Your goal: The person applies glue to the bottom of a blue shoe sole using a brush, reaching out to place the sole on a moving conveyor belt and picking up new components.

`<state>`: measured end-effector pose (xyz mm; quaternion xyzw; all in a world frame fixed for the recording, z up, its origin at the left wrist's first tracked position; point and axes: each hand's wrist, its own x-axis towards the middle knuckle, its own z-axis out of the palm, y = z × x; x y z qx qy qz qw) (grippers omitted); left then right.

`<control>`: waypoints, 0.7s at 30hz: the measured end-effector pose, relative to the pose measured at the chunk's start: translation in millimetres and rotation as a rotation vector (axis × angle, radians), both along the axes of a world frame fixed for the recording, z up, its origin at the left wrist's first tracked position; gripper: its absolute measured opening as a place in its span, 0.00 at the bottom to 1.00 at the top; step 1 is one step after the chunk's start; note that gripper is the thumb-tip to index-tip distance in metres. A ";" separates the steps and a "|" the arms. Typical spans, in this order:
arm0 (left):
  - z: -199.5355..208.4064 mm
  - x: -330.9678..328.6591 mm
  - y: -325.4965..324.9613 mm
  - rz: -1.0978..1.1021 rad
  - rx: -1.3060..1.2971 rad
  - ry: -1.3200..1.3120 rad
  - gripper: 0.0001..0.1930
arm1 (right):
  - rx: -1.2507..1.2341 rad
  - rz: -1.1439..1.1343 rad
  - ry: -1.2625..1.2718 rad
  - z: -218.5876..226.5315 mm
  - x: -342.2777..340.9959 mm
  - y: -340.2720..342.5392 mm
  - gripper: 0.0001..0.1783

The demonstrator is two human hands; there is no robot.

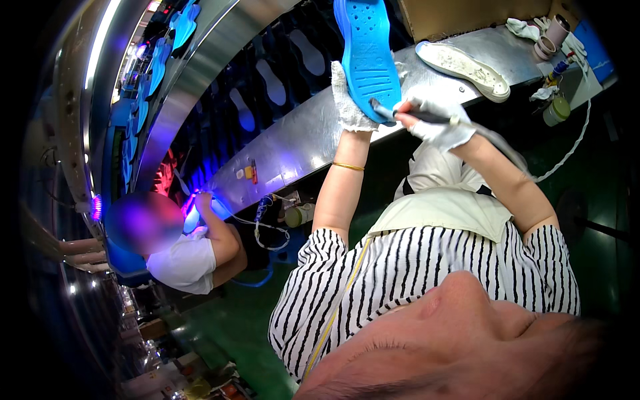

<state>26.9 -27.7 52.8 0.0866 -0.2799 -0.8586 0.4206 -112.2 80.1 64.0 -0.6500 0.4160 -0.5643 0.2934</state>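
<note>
The blue sole (369, 63) lies between the hands (348, 103) (439, 123), held by the left

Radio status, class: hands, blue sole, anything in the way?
Left hand holding blue sole. Right hand holding brush at sole's near end. White shoe piece off right; nothing seen blocking brush.

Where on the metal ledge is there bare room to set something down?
The metal ledge looks bare between the small red and yellow items and the left hand holding the blue sole. Rightward it's crowded: white sole, pale cylinders, white cloth.
</note>
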 end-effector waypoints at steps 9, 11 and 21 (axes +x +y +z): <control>-6.4 0.1 14.2 0.139 0.023 0.043 0.38 | -0.008 -0.034 0.020 19.8 -1.6 -6.8 0.04; -11.6 1.1 13.5 0.042 0.065 0.150 0.38 | -0.276 -0.026 0.212 17.6 4.5 -0.4 0.07; -18.4 -6.6 31.4 0.199 0.032 0.029 0.30 | -0.341 -0.132 0.210 32.8 -3.3 -13.0 0.06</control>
